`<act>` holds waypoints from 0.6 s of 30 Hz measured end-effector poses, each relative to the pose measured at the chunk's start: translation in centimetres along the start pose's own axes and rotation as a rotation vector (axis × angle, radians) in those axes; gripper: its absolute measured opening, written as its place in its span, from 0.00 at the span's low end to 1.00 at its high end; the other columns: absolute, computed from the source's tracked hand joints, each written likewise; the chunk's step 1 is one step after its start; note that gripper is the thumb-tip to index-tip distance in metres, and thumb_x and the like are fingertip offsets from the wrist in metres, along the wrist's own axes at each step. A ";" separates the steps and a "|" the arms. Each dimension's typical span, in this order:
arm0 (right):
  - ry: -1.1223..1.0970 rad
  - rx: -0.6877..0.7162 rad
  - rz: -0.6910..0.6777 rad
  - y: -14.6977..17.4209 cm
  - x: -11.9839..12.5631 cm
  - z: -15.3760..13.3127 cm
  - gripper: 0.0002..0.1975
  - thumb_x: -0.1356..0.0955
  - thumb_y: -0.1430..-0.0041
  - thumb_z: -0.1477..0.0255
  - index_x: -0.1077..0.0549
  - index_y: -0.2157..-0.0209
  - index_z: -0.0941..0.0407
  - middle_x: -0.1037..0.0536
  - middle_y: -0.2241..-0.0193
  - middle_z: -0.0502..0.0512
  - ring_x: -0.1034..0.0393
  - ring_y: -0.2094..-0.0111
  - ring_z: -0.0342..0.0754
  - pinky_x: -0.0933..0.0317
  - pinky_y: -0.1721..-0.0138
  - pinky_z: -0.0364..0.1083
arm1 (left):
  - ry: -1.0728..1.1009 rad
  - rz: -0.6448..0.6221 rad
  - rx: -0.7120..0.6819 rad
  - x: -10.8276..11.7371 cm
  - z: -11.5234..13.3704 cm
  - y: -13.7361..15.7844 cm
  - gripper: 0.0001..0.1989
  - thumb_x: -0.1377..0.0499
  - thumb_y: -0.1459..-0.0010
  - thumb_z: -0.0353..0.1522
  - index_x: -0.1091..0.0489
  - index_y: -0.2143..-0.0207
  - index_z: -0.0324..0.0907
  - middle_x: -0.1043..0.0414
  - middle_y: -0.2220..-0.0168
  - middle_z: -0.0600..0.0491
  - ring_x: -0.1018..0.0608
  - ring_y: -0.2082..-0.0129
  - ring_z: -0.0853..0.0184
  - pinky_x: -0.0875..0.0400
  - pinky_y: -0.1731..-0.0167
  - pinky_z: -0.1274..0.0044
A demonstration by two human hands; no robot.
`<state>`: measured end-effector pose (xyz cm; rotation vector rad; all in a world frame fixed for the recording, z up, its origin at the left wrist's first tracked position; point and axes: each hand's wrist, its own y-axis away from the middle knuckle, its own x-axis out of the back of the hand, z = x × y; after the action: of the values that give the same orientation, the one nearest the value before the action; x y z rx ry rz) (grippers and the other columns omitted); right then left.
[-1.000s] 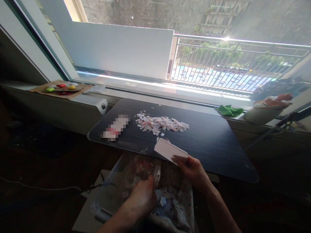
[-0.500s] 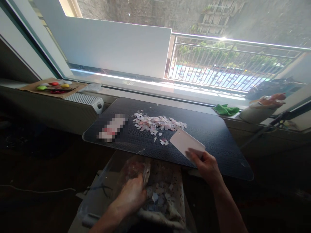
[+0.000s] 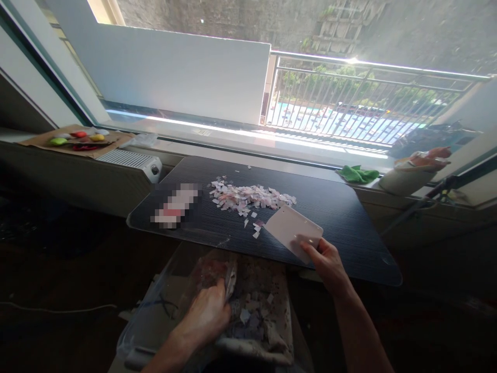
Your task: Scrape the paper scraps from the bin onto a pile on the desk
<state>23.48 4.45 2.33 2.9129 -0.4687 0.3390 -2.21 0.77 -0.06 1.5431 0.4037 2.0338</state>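
My right hand [image 3: 328,264] grips a flat white plastic scraper card [image 3: 293,230] by its near right edge, thumb on top. Its far left edge is close to a few loose paper bits [image 3: 257,229] on the dark tabletop [image 3: 341,223]. Beyond lies a heap of small pale paper pieces [image 3: 252,197]. Below the table edge, my left hand [image 3: 209,311] is closed on the pale rim of what looks like a clear plastic bag [image 3: 212,272] with reddish contents. Beside it, more paper scraps [image 3: 252,316] lie in a cloth-edged box [image 3: 285,311]; the left fingertips are partly hidden.
A blurred-out item [image 3: 176,206] lies at the table's left. A radiator [image 3: 135,160] and cardboard with coloured objects [image 3: 85,140] are farther left. On the sill rest a green cloth [image 3: 357,174] and a pale pot [image 3: 407,176]. A clear plastic bin [image 3: 135,321] stands below.
The scraper card has shifted slightly left, and the loose bits by its edge lie closer together and farther left. My left hand keeps its grip. The whole view has shifted slightly.
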 end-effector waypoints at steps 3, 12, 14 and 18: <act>0.012 0.027 -0.039 -0.1 -0.6 0.0 0.20 0.32 0.58 0.60 0.28 0.65 0.61 0.23 0.69 0.56 0.30 0.70 0.49 0.37 0.70 0.44 | -0.003 -0.001 -0.006 0.0 0.0 0.0 0.15 0.54 0.52 0.28 0.41 0.60 0.39 0.29 0.65 0.45 0.27 0.64 0.60 0.38 0.68 0.74; 0.167 0.056 -0.079 0.6 0.2 -0.5 0.18 0.33 0.55 0.62 0.27 0.65 0.61 0.23 0.70 0.56 0.30 0.70 0.49 0.37 0.70 0.44 | 0.002 -0.002 -0.003 -0.3 -0.1 -0.3 0.12 0.54 0.53 0.28 0.41 0.63 0.40 0.29 0.67 0.47 0.26 0.64 0.60 0.38 0.69 0.75; 0.159 0.079 -0.053 0.5 -0.1 -1.0 0.19 0.34 0.55 0.61 0.28 0.65 0.61 0.23 0.69 0.57 0.30 0.69 0.49 0.37 0.69 0.44 | 0.005 -0.011 0.005 -0.3 -0.1 -0.4 0.12 0.54 0.53 0.28 0.41 0.63 0.40 0.29 0.68 0.47 0.26 0.64 0.60 0.37 0.70 0.75; 0.182 0.134 -0.049 -0.1 -1.5 -1.6 0.19 0.33 0.55 0.62 0.27 0.65 0.61 0.23 0.69 0.57 0.30 0.69 0.49 0.38 0.69 0.45 | 0.003 -0.005 -0.002 -0.3 -0.1 -0.4 0.11 0.54 0.53 0.28 0.41 0.65 0.40 0.29 0.68 0.47 0.26 0.65 0.59 0.37 0.69 0.74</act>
<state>21.79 5.34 3.42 2.9775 -0.3595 0.6451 -2.11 0.91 -0.54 1.5366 0.4063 2.0320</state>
